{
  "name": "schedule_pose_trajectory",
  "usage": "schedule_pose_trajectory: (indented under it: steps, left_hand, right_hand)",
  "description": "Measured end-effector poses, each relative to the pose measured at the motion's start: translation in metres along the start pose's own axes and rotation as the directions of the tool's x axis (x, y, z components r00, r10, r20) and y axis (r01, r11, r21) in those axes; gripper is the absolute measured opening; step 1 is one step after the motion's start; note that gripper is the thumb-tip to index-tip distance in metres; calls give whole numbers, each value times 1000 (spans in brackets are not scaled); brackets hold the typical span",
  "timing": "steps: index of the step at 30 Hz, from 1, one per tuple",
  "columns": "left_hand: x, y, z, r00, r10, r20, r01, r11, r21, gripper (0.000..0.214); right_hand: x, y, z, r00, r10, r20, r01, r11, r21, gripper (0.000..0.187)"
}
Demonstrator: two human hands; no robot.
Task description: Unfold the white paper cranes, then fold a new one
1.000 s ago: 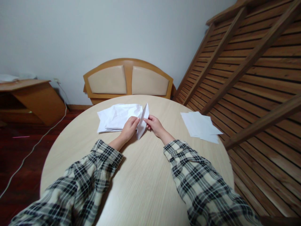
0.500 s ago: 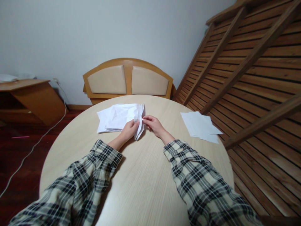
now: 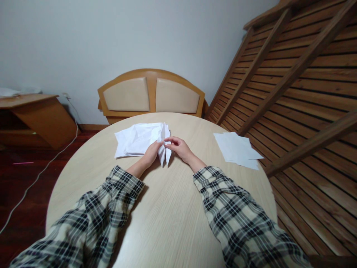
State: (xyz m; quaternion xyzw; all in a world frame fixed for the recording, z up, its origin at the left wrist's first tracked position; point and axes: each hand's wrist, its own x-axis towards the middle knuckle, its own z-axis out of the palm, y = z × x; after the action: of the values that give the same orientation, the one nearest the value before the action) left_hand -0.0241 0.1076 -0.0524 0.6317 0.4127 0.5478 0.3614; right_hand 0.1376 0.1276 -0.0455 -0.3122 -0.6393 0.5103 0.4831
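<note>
Between my hands is a folded sheet of white paper, standing up from the table with its lower edges parted into two points. My left hand is closed around its left side, thumb on top. My right hand pinches the paper's right side near the middle, thumb and forefinger close to my left fingertips. Some of my fingers are hidden behind the folds. Just left of this piece, a stack of creased white papers lies on the table, partly behind my left hand.
A few flat white sheets lie at the right of the round wooden table. A padded headboard stands beyond the table. Slatted wooden boards lean along the right. A desk and a white cable are at left.
My right hand has moved slightly left, onto the paper by my left fingers. The paper's folds have shifted, and its lower edge now parts into two points.
</note>
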Motion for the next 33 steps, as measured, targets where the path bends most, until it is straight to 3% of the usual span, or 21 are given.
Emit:
schedule_pose_trajectory:
  steps: [4,8,12,21,27,33]
  left_hand:
    - [-3,2,1,997,-28,66,29,999,-24,22]
    - [-4,-4,0,996,-81,22,82,995,-60,19]
    - [-2,-10,-1,998,-55,-12,54,995,-83,23]
    - [-2,-12,0,998,-56,6,56,982,-180,26]
    - [-1,-13,1,999,-48,-10,46,987,-153,23]
    - [0,-12,1,999,-37,-27,34,992,-123,22]
  right_hand:
    - [0,3,1,999,-47,-5,46,993,-105,24]
    - [0,7,1,994,-103,24,106,984,-141,28]
    - [3,16,3,989,-149,-21,142,966,-216,34]
    - [1,18,1,944,-310,-110,212,829,-517,36]
    - [-3,7,2,945,-308,-108,176,760,-626,30]
    - [-5,4,2,950,-295,-99,174,767,-617,28]
